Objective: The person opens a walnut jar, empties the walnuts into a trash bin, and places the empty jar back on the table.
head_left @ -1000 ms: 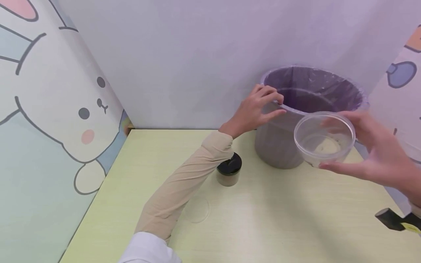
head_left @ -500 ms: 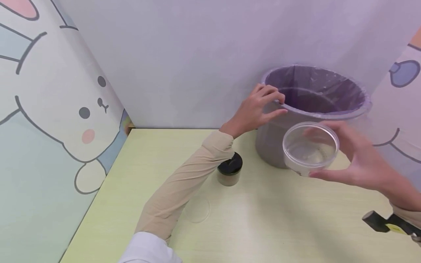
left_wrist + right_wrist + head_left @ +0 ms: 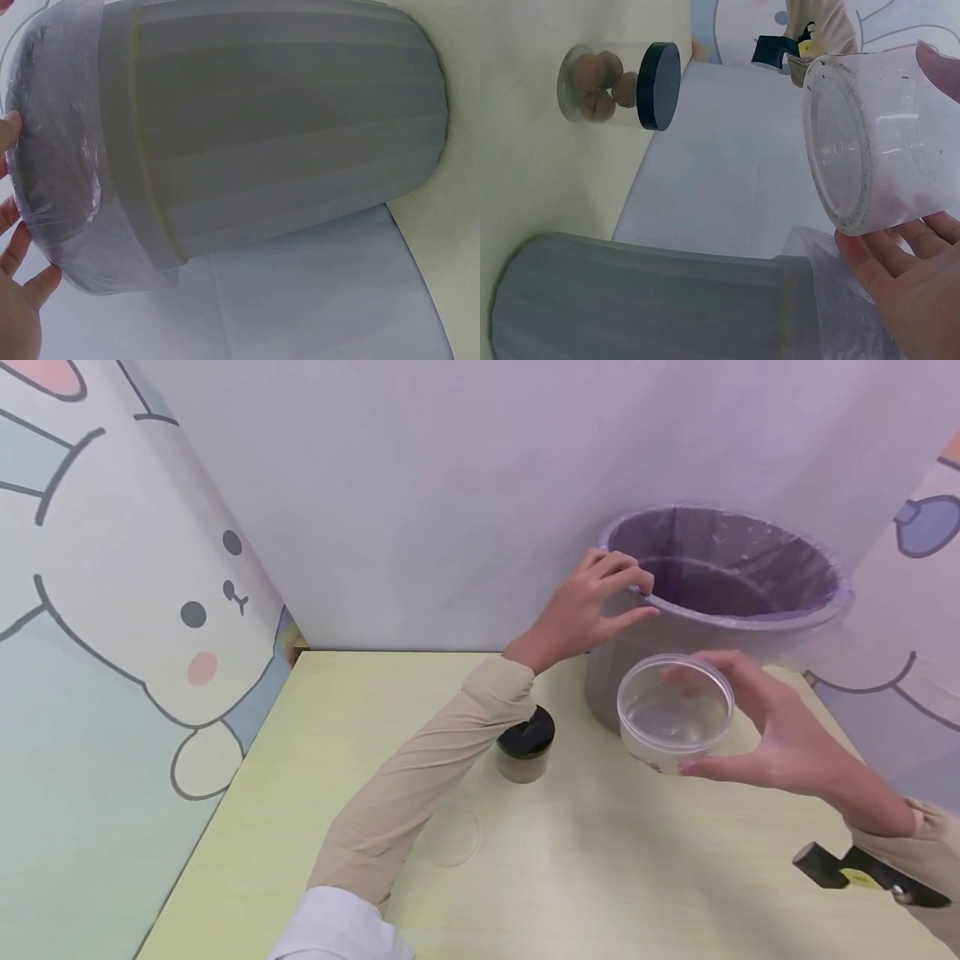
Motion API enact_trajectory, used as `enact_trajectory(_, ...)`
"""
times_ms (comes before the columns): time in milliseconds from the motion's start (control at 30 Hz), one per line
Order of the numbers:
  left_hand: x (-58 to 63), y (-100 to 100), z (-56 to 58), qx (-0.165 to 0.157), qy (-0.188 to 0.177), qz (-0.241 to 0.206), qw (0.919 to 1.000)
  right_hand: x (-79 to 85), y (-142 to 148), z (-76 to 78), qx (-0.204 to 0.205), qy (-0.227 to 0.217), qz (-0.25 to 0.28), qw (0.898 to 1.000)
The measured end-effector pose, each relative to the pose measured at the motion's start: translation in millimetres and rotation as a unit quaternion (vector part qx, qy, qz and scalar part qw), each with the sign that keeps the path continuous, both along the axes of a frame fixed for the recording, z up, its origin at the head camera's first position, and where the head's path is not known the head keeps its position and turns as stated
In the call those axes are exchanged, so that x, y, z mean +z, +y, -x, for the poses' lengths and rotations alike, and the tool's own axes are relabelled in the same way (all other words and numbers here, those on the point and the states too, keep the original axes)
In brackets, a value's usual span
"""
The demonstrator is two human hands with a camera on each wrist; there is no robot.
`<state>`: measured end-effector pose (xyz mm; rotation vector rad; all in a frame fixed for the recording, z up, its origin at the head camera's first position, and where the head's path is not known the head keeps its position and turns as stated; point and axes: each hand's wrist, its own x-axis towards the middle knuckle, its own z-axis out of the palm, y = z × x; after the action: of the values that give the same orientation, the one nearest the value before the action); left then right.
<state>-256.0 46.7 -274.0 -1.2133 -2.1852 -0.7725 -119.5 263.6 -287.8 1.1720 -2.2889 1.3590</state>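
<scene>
My right hand [image 3: 765, 727] holds a clear plastic jar [image 3: 675, 718] by its side, thumb below and fingers behind, above the table in front of the bin. Its mouth is uncovered; in the right wrist view dark specks cling round the bottom of the jar [image 3: 877, 142]. With fingers hooked over the rim, my left hand [image 3: 588, 602] grips the trash bin [image 3: 637, 668], which stands upright with a thin plastic bag lining it. In the left wrist view the fingertips touch the bag [image 3: 60, 172] at the rim. No contents show in the visible part of the bin.
A black-lidded clear jar [image 3: 525, 747] stands beside my left forearm; the right wrist view shows several brown, walnut-like balls [image 3: 600, 82] in it. Flat on the pale yellow table [image 3: 360, 710] lies a thin clear disc [image 3: 453, 835]. Walls with cartoon drawings surround the table.
My right hand has carried the clear jar left and toward me, away from the bin's rim. The pale contents seen at its bottom earlier no longer show. The left hand has stayed on the rim.
</scene>
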Motion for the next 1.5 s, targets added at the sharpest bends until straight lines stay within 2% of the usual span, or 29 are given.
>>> enact_trajectory(133,0.0,-0.5,-0.1,-0.004,0.004,-0.005,1.0000,-5.5,-3.6,1.4,-0.007,-0.002,-0.009,1.000)
enact_trajectory(367,0.6,-1.1,0.3,-0.006,-0.009,-0.001,0.9999,-13.1,-12.8,2.9,-0.014,-0.033,-0.054,0.998)
enact_trajectory(633,-1.3,-0.8,2.0,-0.020,0.017,-0.015,0.9995,-25.6,-22.5,3.7,0.005,-0.065,-0.074,0.995)
enact_trajectory(833,-0.8,-1.3,2.2,-0.024,0.019,-0.015,0.9994,-37.9,-29.5,5.7,0.017,-0.064,-0.084,0.994)
enact_trajectory(1200,0.2,-0.5,2.2,-0.022,0.015,-0.008,0.9996,-51.5,-39.5,4.6,0.049,-0.132,-0.082,0.987)
enact_trajectory(1500,0.0,-0.3,0.7,-0.019,0.016,-0.007,0.9997,-65.1,-46.7,5.0,0.074,-0.149,-0.085,0.982)
